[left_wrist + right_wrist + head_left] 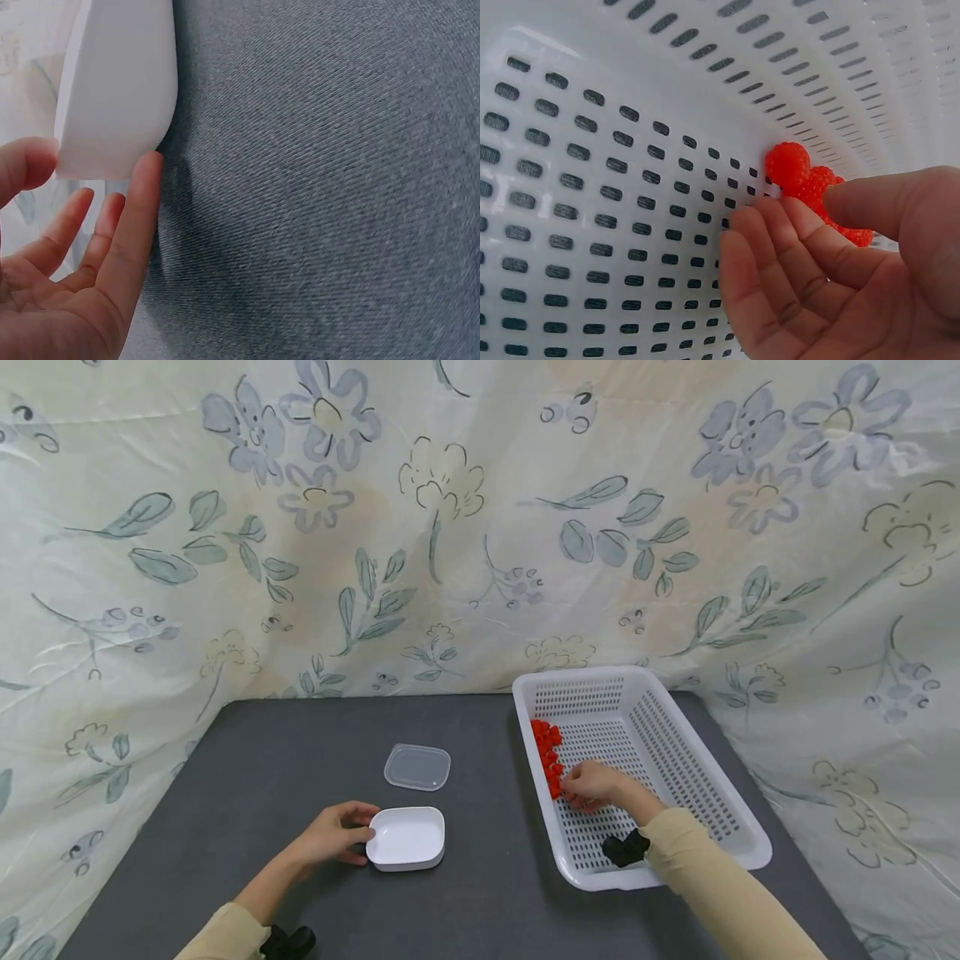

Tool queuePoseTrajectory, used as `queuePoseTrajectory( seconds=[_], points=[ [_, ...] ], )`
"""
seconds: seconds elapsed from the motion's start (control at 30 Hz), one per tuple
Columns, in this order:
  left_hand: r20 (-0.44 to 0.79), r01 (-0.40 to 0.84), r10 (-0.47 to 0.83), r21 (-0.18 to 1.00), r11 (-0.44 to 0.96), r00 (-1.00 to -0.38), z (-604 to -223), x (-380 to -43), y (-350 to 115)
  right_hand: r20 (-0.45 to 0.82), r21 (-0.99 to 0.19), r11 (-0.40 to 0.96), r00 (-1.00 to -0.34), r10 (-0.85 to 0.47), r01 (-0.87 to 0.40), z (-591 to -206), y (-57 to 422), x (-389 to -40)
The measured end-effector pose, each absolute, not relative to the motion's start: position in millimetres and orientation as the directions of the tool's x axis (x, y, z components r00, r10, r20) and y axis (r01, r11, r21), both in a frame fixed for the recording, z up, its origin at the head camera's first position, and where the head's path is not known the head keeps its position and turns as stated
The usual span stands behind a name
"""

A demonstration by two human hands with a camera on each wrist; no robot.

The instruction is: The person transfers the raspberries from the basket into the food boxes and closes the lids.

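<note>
My left hand [336, 835] rests its fingertips against the left end of a small white box [407, 837]. In the left wrist view, thumb and one long, fairly straight finger touch that end of the box [120, 82], while other fingers stand apart. Inside a white perforated basket [727, 827], my right hand [596, 787] reaches to a row of red raspberries [545, 745] along the left wall. The right wrist view shows its thumb and fingertips close around the raspberries [787, 163], with a gap between thumb and fingers; they partly hide the fruit.
A clear, shallow lid [417, 767] lies behind the white box on the dark grey tabletop [300, 752]. A flowered cloth [480, 543] hangs behind and beside the table. The basket's raised walls surround the right hand.
</note>
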State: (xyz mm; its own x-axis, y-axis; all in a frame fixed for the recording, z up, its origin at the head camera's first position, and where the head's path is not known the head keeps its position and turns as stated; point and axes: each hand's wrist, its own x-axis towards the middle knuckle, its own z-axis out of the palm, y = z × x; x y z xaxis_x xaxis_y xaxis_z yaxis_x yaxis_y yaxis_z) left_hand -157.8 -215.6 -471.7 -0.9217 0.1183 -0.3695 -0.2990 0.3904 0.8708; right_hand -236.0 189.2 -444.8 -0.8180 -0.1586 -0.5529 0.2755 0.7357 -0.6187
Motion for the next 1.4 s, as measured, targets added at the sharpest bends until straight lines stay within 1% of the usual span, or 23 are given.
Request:
queuePoseTrajectory(
  seconds=[0.13,0.37,0.5,0.6,0.7,0.87,1.03,1.23,1.4],
  points=[
    [-0.377,-0.314,0.108,0.873,0.372,-0.92,-473.5,-158.5,-214.2,-0.553,-0.641,0.712,-0.816,-0.169,0.287,-447.3,187.6,-236.4],
    [-0.371,-0.309,0.145,0.892,0.331,-0.917,-475.8,-159.5,-215.3,-0.584,-0.668,0.662,-0.791,-0.183,0.34,-449.9,186.1,-239.5],
    [-0.374,-0.316,0.134,0.891,0.327,-0.917,-477.7,-159.4,-214.5,-0.619,-0.686,0.607,-0.76,-0.197,0.401,-452.5,186.9,-242.5],
    [-0.379,-0.323,0.121,0.887,0.329,-0.917,-477.6,-159.1,-214.1,-0.643,-0.706,0.541,-0.733,-0.221,0.456,-454.1,187.4,-245.2],
    [-0.381,-0.325,0.121,0.886,0.33,-0.917,-477.1,-158.4,-214.5,-0.642,-0.735,0.481,-0.72,-0.264,0.478,-454.6,187.8,-247.3],
    [-0.373,-0.306,0.172,0.896,0.321,-0.912,-475.9,-156.2,-218.0,-0.605,-0.784,0.408,-0.722,-0.336,0.467,-454.3,188.4,-248.5],
    [-0.376,-0.302,0.218,0.902,0.308,-0.901,-475.9,-154.4,-222.1,-0.578,-0.812,0.351,-0.728,-0.37,0.466,-454.5,187.5,-248.6],
    [-0.386,-0.31,0.237,0.901,0.303,-0.891,-477.6,-155.6,-222.5,-0.554,-0.823,0.369,-0.751,-0.358,0.431,-450.9,189.8,-249.0],
    [-0.388,-0.314,0.223,0.899,0.305,-0.894,-478.0,-157.4,-220.9,-0.532,-0.832,0.388,-0.77,-0.352,0.397,-440.7,191.7,-252.9]
  ],
)
